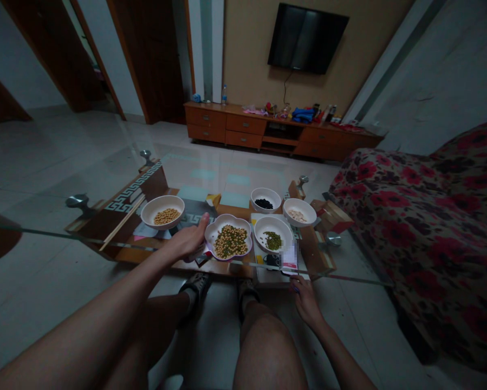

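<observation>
Bare knees and two forearms are filling the bottom of the view, above shoes planted on the tiled floor under a glass worktop. Left hand is reaching forward and resting against the left rim of a flower-shaped bowl of mixed yellow and green beans, thumb lying up along the rim; its grip is closing loosely on that rim, fingers curled beneath. Right hand is hanging lower, at the near edge of the worktop just below a blurred card, its fingers curled inward; whether that grip is holding anything cannot be told.

Just right of the mixed bowl is sitting a white bowl of green beans. Behind these are standing a bowl of black beans and a bowl of pale beans, and to the left a bowl of yellow beans. Chopsticks are lying at a slant beside it. A floral sofa is lining the right side.
</observation>
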The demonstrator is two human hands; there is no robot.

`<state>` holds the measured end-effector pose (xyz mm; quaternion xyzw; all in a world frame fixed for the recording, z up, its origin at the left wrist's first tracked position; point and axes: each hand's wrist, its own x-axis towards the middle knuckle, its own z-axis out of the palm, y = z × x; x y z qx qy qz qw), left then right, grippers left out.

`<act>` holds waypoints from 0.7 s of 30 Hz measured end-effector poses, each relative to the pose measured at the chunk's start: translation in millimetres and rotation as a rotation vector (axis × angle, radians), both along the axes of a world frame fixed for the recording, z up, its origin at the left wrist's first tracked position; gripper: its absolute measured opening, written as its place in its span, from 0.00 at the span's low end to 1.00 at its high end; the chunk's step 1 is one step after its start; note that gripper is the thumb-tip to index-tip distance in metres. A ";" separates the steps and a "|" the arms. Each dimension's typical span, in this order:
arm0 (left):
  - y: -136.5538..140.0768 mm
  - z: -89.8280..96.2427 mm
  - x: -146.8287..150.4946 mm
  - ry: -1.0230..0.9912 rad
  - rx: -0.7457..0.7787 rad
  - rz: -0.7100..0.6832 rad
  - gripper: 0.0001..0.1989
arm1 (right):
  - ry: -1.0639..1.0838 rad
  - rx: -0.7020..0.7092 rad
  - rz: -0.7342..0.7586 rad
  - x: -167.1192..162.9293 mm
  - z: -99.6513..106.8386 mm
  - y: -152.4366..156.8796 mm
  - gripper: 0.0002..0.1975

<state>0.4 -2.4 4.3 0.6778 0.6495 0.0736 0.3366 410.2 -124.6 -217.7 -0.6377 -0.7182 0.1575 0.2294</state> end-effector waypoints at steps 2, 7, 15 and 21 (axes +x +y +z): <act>0.3 -0.3 -0.5 -0.009 -0.021 0.001 0.48 | -0.005 0.003 -0.017 -0.3 -3.3 1.7 0.16; 2.2 -3.8 -2.3 0.010 0.012 -0.025 0.49 | 0.007 0.057 -0.034 -1.3 -11.5 6.9 0.14; 2.2 -4.3 -0.5 0.013 -0.044 0.022 0.48 | 0.023 0.092 -0.076 -1.7 -17.1 22.1 0.12; 1.8 -2.8 -0.5 0.018 -0.015 0.005 0.48 | 0.108 0.148 -0.126 -0.3 -24.4 43.9 0.14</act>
